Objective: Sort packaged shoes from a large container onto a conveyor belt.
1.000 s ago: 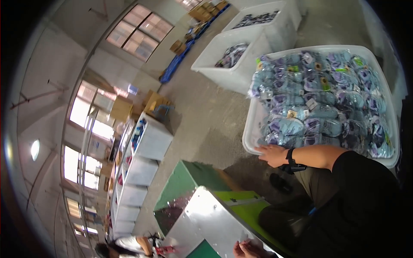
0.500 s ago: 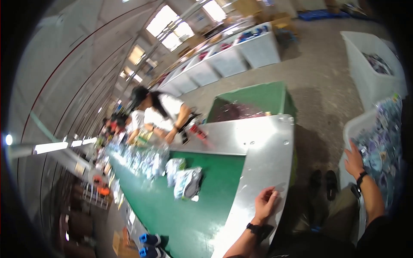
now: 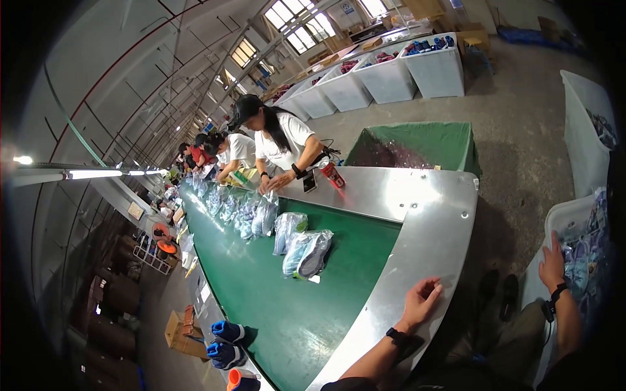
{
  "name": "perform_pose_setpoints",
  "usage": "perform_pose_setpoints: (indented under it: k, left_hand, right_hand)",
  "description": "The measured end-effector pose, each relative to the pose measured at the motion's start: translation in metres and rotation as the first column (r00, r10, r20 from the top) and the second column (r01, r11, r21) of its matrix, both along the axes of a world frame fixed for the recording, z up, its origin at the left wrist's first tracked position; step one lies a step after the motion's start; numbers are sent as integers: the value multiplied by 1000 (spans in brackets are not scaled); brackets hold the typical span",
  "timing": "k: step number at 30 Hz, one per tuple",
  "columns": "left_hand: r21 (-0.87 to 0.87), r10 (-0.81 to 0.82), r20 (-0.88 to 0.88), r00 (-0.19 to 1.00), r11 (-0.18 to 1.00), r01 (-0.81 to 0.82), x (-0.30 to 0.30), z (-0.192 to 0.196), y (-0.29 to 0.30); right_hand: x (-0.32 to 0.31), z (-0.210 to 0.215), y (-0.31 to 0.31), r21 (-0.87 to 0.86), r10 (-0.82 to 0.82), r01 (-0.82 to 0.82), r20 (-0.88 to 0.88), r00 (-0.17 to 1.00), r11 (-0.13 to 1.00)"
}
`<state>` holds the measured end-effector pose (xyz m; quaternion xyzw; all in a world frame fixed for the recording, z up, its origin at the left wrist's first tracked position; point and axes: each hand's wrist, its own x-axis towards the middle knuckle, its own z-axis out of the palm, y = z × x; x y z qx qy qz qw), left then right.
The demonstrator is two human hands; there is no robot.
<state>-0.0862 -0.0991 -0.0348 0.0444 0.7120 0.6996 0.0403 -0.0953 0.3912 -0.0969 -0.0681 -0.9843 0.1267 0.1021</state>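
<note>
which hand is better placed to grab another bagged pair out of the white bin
Right. The right hand already rests on the white bin's rim beside the bagged shoes; the left hand lies flat on the conveyor's metal edge, away from it.

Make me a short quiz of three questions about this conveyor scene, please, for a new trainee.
1. True or false: the left hand rests on the metal end plate of the belt.
2. What does the right hand touch? A) the white bin of packets B) the red bottle
3. What colour is the belt?

Key: 1 true. 2 A. 3 green.
</note>
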Motion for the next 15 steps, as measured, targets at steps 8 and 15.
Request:
perform_pose_setpoints:
  k: [8,15]
  left_hand:
    - [2,-3,2,1000,1000,3,-2,-4,-3]
    - [8,25,-42,999,1000,-25,-1,-2,1]
  right_hand:
    - [-1,3,-6,-20,-10,10,8,1000,1000]
    - [1,4,-6,-14,-8,8,-7,1000,1000]
